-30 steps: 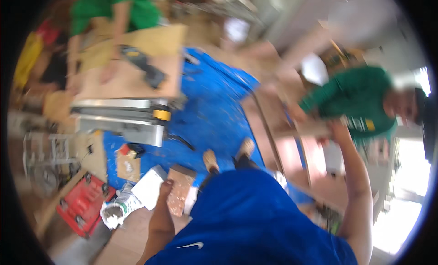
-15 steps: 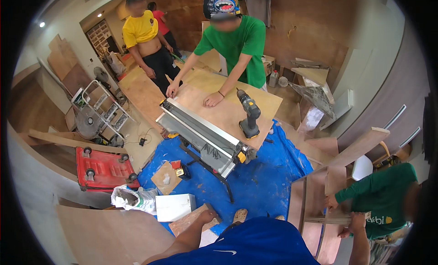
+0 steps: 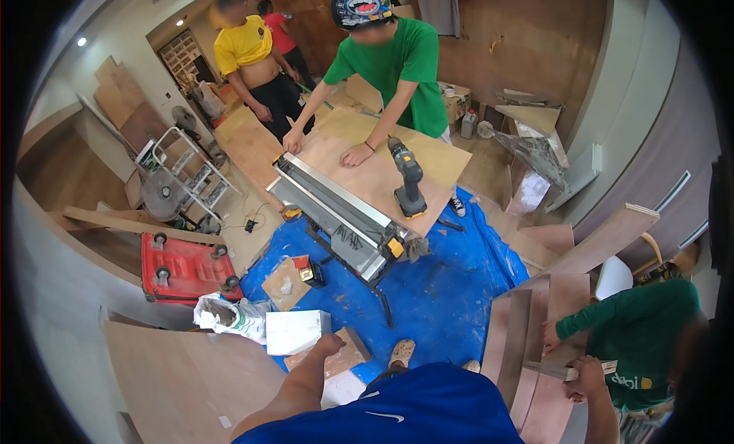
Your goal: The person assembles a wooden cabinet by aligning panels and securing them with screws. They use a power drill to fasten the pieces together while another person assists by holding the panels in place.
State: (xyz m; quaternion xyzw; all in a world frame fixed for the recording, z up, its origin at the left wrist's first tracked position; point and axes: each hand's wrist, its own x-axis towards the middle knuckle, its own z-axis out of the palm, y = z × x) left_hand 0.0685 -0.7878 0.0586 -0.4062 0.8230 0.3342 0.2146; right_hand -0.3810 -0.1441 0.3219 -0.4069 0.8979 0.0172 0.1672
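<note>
My right hand [image 3: 587,377] is wrapped around a thin plywood strip [image 3: 552,371], which sticks out on both sides of it. Close by, the green-sleeved hand of a co-worker [image 3: 552,335] rests near the pinkish wooden panels [image 3: 527,360]. Low and left of centre, my left hand [image 3: 330,345] is curled like a fist above a wooden board [image 3: 350,351]; whatever its fingers may hold is hidden. Beside that hand stands a white box [image 3: 297,331].
Ahead, a tile-cutter-like bench tool [image 3: 336,215] and a cordless drill [image 3: 409,180] sit by a plywood sheet [image 3: 344,146], where a green-shirted person leans. A blue tarp [image 3: 436,291] covers the floor. Left are a sack [image 3: 229,312], a red cart [image 3: 187,268] and a stepladder [image 3: 191,165].
The plywood strip in my right hand has shifted and is seen at a different angle. My left hand has moved slightly left and up. The whole view has turned a little.
</note>
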